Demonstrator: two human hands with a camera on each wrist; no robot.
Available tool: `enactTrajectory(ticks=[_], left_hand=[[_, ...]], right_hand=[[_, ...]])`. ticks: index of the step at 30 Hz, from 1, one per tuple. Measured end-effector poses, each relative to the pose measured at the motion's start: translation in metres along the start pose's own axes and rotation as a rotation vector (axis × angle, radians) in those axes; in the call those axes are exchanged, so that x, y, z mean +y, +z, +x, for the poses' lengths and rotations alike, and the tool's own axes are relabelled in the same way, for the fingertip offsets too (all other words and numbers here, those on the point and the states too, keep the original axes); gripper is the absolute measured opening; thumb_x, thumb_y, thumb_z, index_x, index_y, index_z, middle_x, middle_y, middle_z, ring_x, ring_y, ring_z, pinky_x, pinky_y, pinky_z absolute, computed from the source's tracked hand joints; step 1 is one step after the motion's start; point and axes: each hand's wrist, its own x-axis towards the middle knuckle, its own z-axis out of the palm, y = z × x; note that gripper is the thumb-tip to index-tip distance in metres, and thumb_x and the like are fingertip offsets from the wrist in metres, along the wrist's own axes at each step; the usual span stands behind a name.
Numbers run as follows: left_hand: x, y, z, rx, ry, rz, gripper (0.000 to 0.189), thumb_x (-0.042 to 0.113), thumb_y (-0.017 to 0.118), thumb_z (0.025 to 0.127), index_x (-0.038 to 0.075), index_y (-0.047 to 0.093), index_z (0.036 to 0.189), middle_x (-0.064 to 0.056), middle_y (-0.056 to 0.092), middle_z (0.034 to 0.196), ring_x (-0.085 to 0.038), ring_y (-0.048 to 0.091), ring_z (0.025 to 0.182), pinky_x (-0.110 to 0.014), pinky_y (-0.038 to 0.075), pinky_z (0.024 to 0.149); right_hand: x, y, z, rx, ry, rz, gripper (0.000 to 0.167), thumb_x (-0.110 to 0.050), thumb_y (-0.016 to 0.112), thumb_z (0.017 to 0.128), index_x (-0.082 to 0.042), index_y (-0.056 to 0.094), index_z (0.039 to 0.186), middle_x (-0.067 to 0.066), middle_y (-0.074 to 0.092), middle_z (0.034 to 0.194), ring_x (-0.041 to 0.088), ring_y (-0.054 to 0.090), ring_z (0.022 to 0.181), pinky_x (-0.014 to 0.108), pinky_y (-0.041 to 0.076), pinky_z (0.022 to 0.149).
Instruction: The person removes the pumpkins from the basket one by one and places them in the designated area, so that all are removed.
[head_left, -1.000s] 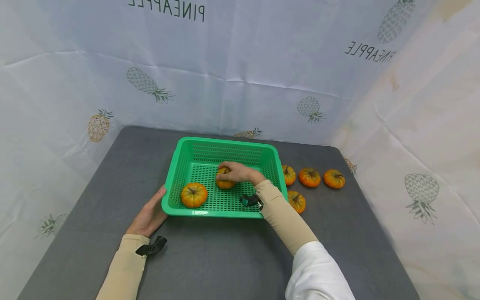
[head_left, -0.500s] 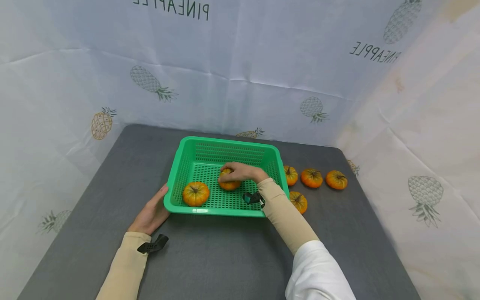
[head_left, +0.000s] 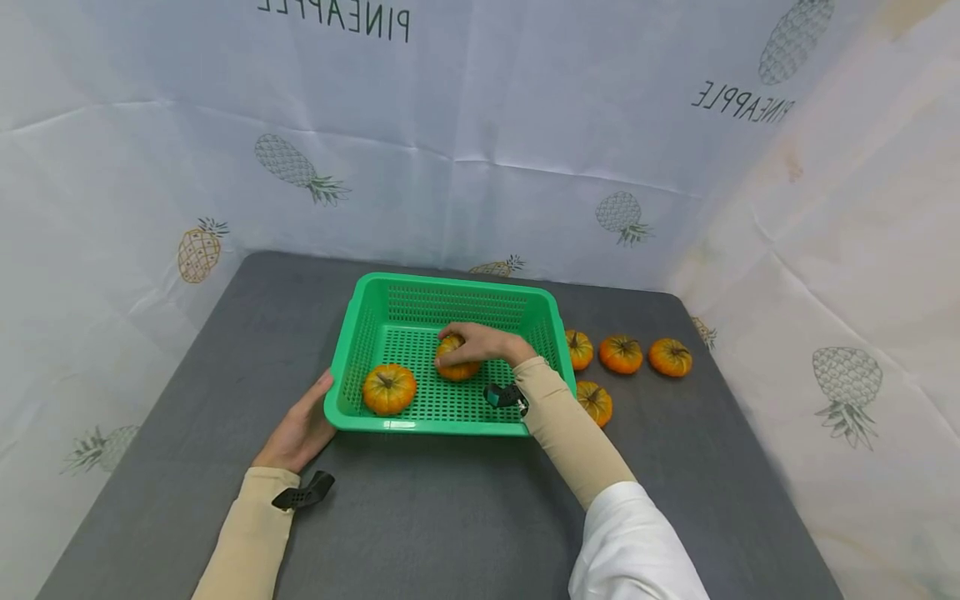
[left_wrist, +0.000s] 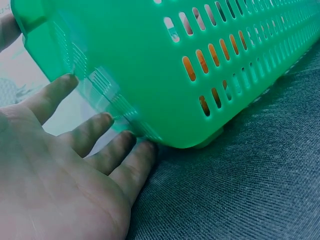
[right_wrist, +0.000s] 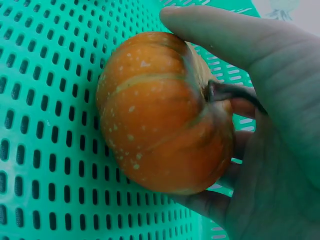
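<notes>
I see the right hand (head_left: pixel 474 343) curled round a squat, ribbed orange pumpkin (right_wrist: pixel 162 120) inside the green perforated-plastic basket (head_left: pixel 442 427); the left hand (head_left: pixel 298 429), straight-fingered against the basket, is farther, at the pumpkin's eight o'clock.

Close-fitting beige sleeves (head_left: pixel 243 537) lead to the bare left hand (head_left: pixel 300 429) and right hand (head_left: pixel 480 346), with a loose white sleeve (head_left: pixel 637 550) above the right's beige; black wrist devices (head_left: pixel 303 493), the right one (head_left: pixel 501 396) seemingly teal-patched

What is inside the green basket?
One pumpkin at front left and a second pumpkin, held by the right grip. The right sleeve hides the front right corner; I cannot see there.
</notes>
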Motion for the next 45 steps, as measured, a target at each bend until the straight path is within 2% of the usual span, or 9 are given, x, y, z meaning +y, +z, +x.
enactTrajectory(ticks=[10, 16, 20, 30, 35, 45], left_hand=[[0.001, -0.002, -0.002, 0.007, 0.002, 0.014, 0.056, 0.036, 0.025, 0.112, 0.027, 0.007, 0.165, -0.003, 0.01, 0.169, -0.004, 0.031, 0.146, -0.022, 0.036, 0.112], [0.002, -0.001, -0.002, 0.0, 0.0, 0.028, 0.055, 0.036, 0.024, 0.113, 0.026, 0.007, 0.165, -0.004, 0.011, 0.168, -0.005, 0.03, 0.145, -0.021, 0.035, 0.112], [0.002, 0.0, -0.002, 0.003, 0.0, 0.038, 0.055, 0.036, 0.023, 0.113, 0.028, 0.006, 0.165, -0.004, 0.007, 0.169, -0.003, 0.028, 0.146, -0.021, 0.033, 0.112], [0.003, -0.002, -0.001, 0.017, -0.015, 0.031, 0.056, 0.037, 0.026, 0.113, 0.028, 0.006, 0.165, -0.004, 0.003, 0.172, -0.001, 0.028, 0.147, -0.022, 0.029, 0.114], [0.004, -0.001, -0.001, 0.033, -0.027, 0.036, 0.057, 0.038, 0.027, 0.112, 0.026, 0.007, 0.165, -0.004, 0.005, 0.171, -0.001, 0.031, 0.145, -0.02, 0.032, 0.112], [0.003, -0.002, 0.0, 0.03, -0.016, 0.032, 0.057, 0.037, 0.026, 0.113, 0.024, 0.008, 0.165, -0.006, 0.006, 0.171, -0.002, 0.03, 0.145, -0.02, 0.032, 0.112]], right_hand=[[0.0, 0.001, 0.002, 0.026, 0.012, -0.017, 0.07, -0.049, 0.069, 0.092, -0.017, 0.046, 0.151, 0.011, 0.054, 0.14, 0.025, 0.056, 0.121, 0.042, 0.054, 0.097], [-0.002, 0.001, -0.001, 0.013, 0.022, -0.036, 0.068, -0.047, 0.067, 0.094, -0.016, 0.046, 0.151, 0.014, 0.051, 0.145, 0.028, 0.053, 0.126, 0.045, 0.051, 0.102], [-0.005, 0.001, -0.001, -0.003, 0.014, -0.03, 0.068, -0.046, 0.067, 0.094, -0.015, 0.047, 0.151, 0.014, 0.052, 0.145, 0.028, 0.054, 0.126, 0.045, 0.052, 0.101], [-0.016, -0.001, -0.01, -0.003, 0.004, -0.221, 0.068, -0.045, 0.069, 0.095, -0.018, 0.046, 0.153, 0.019, 0.033, 0.156, 0.038, 0.035, 0.14, 0.056, 0.044, 0.108], [-0.018, 0.002, -0.015, -0.002, -0.004, -0.253, 0.071, -0.043, 0.07, 0.094, -0.018, 0.043, 0.155, 0.019, 0.031, 0.158, 0.037, 0.034, 0.139, 0.055, 0.044, 0.107], [-0.018, 0.005, -0.017, -0.017, -0.03, -0.278, 0.066, -0.035, 0.07, 0.095, -0.014, 0.045, 0.153, 0.016, 0.044, 0.143, 0.029, 0.048, 0.121, 0.046, 0.05, 0.098]])
